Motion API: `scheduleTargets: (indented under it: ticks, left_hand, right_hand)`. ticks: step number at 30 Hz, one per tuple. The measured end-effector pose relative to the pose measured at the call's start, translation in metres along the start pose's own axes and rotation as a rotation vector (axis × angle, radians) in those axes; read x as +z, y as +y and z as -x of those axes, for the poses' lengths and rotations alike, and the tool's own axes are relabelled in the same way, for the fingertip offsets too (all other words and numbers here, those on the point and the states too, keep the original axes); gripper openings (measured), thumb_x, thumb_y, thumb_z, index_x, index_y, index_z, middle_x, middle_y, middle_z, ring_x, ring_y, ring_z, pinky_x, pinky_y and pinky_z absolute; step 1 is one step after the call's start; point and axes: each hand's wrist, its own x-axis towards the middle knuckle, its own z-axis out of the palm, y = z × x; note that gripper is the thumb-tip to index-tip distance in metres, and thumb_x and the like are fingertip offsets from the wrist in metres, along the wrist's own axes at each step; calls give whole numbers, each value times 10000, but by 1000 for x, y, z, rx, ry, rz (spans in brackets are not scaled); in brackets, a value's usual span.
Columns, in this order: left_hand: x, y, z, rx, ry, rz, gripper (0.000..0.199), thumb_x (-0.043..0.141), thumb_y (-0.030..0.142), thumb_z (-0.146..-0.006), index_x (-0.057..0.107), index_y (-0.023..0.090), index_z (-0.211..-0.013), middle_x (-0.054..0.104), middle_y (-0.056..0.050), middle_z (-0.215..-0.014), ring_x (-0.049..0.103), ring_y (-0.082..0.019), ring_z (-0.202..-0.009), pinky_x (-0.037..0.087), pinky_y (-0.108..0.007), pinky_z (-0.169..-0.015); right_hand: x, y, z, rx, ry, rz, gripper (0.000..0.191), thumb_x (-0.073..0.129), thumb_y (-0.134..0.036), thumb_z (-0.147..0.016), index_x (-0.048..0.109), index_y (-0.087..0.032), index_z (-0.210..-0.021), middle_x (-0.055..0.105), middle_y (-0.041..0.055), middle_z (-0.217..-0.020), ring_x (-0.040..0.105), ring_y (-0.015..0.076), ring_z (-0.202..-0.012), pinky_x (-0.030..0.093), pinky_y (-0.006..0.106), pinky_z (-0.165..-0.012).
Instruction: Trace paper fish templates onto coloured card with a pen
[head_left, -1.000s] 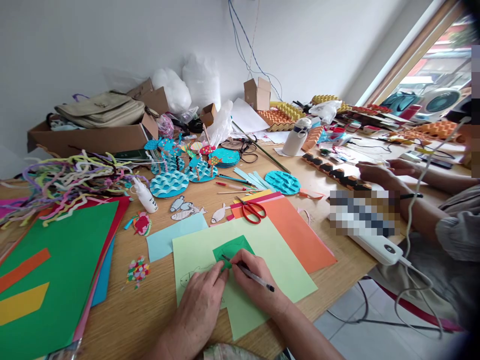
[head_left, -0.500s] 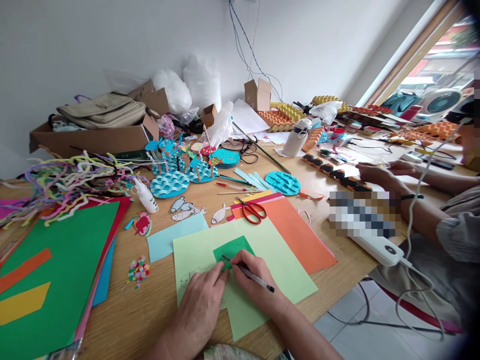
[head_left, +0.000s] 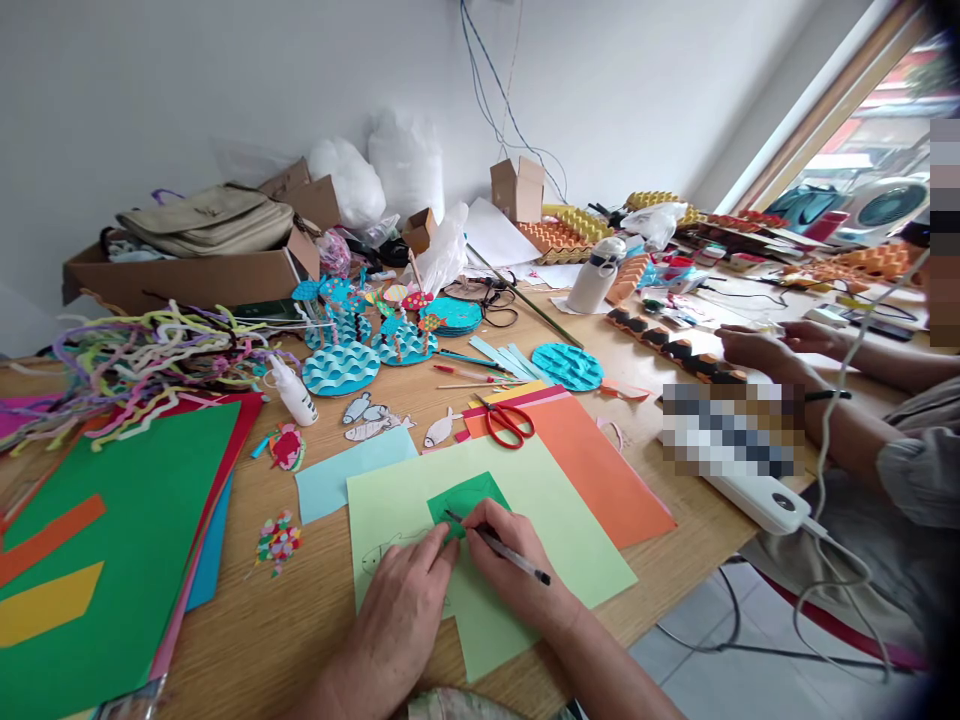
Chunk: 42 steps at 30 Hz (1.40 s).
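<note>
My right hand (head_left: 511,527) grips a clear pen with a black cap end (head_left: 519,560), its tip on a small dark green piece of paper (head_left: 489,488). Faint lines of a drawing show on that piece. My left hand (head_left: 405,600) lies flat, fingertips resting at the green piece's lower left edge. Both hands lie over a large pale green sheet (head_left: 585,555), where a fish outline (head_left: 373,558) is partly covered by my left hand. Red-handled scissors (head_left: 510,425) rest just beyond on orange paper (head_left: 600,475). Cut-out paper fish (head_left: 441,428) lie to their left.
Stacked coloured sheets (head_left: 180,500), pipe cleaners (head_left: 165,360) and a white glue bottle (head_left: 292,392) are on the left. Blue wavy paper discs (head_left: 341,370) stand behind. At right, a white power strip (head_left: 772,500) lies near another person's arms (head_left: 840,420).
Barely anything differs. The pen tip stays on the dark green piece, and both hands hold almost the same place; the view has shifted very slightly.
</note>
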Motion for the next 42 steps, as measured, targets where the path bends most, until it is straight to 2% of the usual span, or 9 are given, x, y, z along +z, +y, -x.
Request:
scheduleTargets:
  ticks: [10,42]
  left_hand:
    - [0,0,0,15,-16,-16,463,336,9,-830,487,165,-1240,492,-99,-1306,552,-221,-1076,480,-392,-859]
    - [0,1,0,-1,46,18,482,330,-2,-814,518,200,-1209,522,-81,-1278,586,-205,-1014,472,-371,-850]
  right_hand:
    - [0,0,0,7,-13,6,92,453,-109,-737,489,-188,-705,484,-42,-565,431,94,-509,324,203,-498]
    - [-1,-3,0,10,-17,2,93,446,-119,-738,483,-198,-704,486,-42,-562,424,99,-507,333,203,-484]
